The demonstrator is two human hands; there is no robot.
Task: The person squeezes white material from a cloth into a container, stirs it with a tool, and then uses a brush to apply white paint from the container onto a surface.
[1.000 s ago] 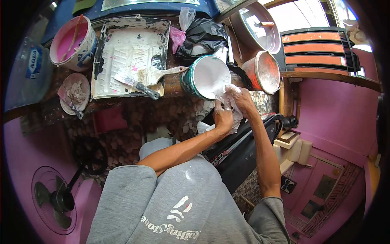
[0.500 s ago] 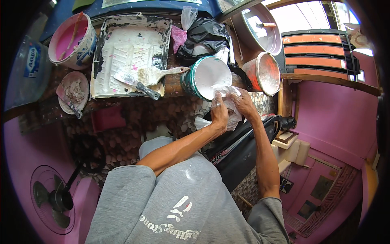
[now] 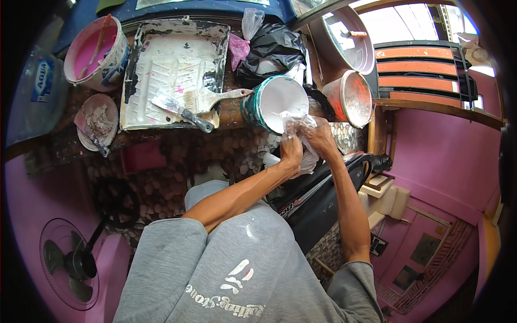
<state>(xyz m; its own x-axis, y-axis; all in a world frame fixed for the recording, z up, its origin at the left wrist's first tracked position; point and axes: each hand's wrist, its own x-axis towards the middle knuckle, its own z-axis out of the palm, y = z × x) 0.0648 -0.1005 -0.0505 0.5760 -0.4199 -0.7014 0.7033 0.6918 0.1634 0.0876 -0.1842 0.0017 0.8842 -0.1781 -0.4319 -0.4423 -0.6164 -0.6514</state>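
My left hand (image 3: 291,149) and my right hand (image 3: 321,137) are both closed on a crumpled white plastic bag (image 3: 308,159), held between them just in front of a green can of white paint (image 3: 273,102). The bag's top edge touches or overlaps the can's near rim. A wide paintbrush (image 3: 207,98) lies across the corner of a white-smeared paint tray (image 3: 172,70), beside a scraper (image 3: 180,112) with a dark handle.
A pink-paint bucket (image 3: 96,54) and a small dirty bowl (image 3: 97,121) sit at the left of the ledge. A black bag (image 3: 272,46), an orange bucket (image 3: 347,97) and a metal basin (image 3: 344,40) stand behind. A fan (image 3: 70,264) stands lower left.
Both hands stay on the white bag by the paint can, shifting it slightly; the fingers have pinched closer together at its top.
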